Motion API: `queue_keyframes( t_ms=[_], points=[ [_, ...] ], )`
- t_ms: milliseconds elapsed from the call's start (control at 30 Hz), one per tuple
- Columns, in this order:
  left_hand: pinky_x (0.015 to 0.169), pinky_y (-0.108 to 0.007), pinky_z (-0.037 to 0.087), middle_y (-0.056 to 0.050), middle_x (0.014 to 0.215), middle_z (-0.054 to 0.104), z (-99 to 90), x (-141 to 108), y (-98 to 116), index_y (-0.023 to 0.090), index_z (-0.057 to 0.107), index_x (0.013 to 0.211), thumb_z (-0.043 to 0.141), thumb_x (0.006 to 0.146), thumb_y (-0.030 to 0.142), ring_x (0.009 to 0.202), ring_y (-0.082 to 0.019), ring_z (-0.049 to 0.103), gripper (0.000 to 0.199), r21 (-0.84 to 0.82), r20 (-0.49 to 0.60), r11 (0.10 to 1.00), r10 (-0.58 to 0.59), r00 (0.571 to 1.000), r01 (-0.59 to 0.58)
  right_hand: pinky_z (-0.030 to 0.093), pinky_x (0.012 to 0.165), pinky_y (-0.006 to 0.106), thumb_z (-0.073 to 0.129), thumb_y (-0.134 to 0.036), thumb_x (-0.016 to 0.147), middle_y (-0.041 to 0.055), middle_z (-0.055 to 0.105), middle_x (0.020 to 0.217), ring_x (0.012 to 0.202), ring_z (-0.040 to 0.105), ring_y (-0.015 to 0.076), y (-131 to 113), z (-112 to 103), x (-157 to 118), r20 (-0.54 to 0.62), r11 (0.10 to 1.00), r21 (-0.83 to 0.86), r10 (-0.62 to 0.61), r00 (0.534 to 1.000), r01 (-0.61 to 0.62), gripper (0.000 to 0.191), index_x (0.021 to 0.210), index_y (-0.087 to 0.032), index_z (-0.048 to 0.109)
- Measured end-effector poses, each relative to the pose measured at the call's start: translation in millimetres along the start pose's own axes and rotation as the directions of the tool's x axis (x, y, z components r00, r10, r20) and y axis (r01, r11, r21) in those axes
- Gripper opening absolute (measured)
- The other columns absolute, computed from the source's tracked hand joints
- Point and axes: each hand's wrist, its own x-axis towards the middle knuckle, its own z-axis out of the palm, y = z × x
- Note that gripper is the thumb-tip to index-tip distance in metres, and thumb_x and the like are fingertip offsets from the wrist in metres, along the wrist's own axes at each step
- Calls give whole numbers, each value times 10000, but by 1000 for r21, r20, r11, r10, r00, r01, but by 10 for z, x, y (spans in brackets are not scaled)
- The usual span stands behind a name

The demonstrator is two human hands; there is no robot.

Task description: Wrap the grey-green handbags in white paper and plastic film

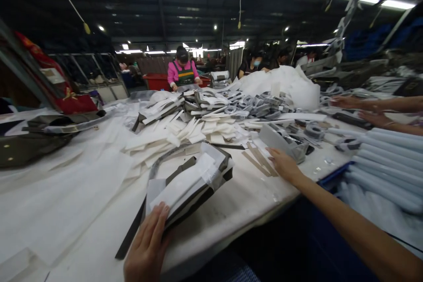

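My left hand grips the near end of a dark olive fabric bag. White padding sheet lies over the bag, with clear wrapping at its far end, and a long dark strap hangs toward the table's front. My right hand reaches out over the table, fingers apart, its fingertips beside a white strip and several flat tan strips. Just beyond it stands a clear plastic bag with grey and dark pieces. Whether the fingertips touch the strips is unclear.
White strips and grey wrapped rolls pile up across the table. Large white sheets spread at left. Pale blue rolls fill a blue bin at right. A co-worker's hands reach in there; another person works opposite.
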Motion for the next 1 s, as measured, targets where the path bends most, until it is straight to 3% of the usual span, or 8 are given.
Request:
queue_keyframes(
  t_ms=[133, 300, 467, 667, 800, 933, 1000],
  points=[
    [1199, -316, 337, -56, 1431, 575, 28, -2, -20, 205, 356, 1534, 572, 950, 147, 1303, -217, 560, 626, 2, 12, 998, 62, 998, -62, 540, 959, 424, 486, -226, 931, 142, 731, 1167, 1082, 686, 294, 374, 79, 49, 45, 996, -44, 78, 996, -76, 313, 1097, -157, 744],
    [1208, -302, 312, -53, 1442, 566, 33, -3, -28, 211, 375, 1527, 600, 943, 164, 1309, -216, 553, 628, -9, 10, 997, 81, 997, -81, 552, 854, 445, 518, -290, 940, 116, 771, 1041, 976, 715, 320, 331, -38, 160, 50, 992, -61, 113, 992, -110, 282, 967, -198, 783],
    [1150, -294, 387, -38, 1420, 585, 5, 83, 23, 248, 406, 1510, 628, 942, 235, 1239, -207, 604, 610, -65, -40, 994, -92, 995, 89, 528, 929, 368, 471, -312, 989, 55, 739, 1181, 1086, 685, 266, -195, -227, -48, 34, 999, 17, -50, 998, 49, 308, 1100, -250, 752],
    [980, -360, 527, -49, 1370, 623, -60, 278, 51, 283, 423, 1495, 633, 940, 368, 1171, -258, 643, 599, -94, -84, 929, -365, 927, 358, 554, 892, 366, 543, -293, 966, 19, 773, 1059, 1012, 710, 244, -812, -251, -579, 125, 952, 207, -254, 959, 226, 225, 1003, -278, 764],
    [943, -374, 538, -59, 1372, 620, -90, 299, 21, 287, 424, 1492, 621, 941, 406, 1168, -276, 644, 597, -107, -84, 907, -416, 906, 407, 566, 870, 347, 601, -300, 952, 14, 780, 1018, 954, 726, 220, -1058, -208, -771, 95, 880, 422, -282, 955, 218, 167, 987, -263, 760],
    [969, -386, 529, -62, 1375, 618, -88, 282, 38, 282, 432, 1486, 624, 940, 394, 1183, -277, 635, 590, -134, -78, 908, -409, 909, 397, 560, 876, 362, 618, -269, 948, 19, 778, 1018, 948, 721, 224, -1350, -139, -910, -9, 808, 454, -417, 909, 375, 143, 994, -256, 754],
    [1001, -389, 515, -60, 1376, 617, -75, 280, 54, 281, 436, 1482, 638, 934, 373, 1194, -271, 628, 591, -146, -82, 912, -396, 915, 382, 556, 887, 353, 605, -261, 958, 25, 774, 1037, 963, 716, 217, -1528, -99, -970, -55, 778, 486, -427, 903, 398, 148, 997, -252, 748]
  ],
)
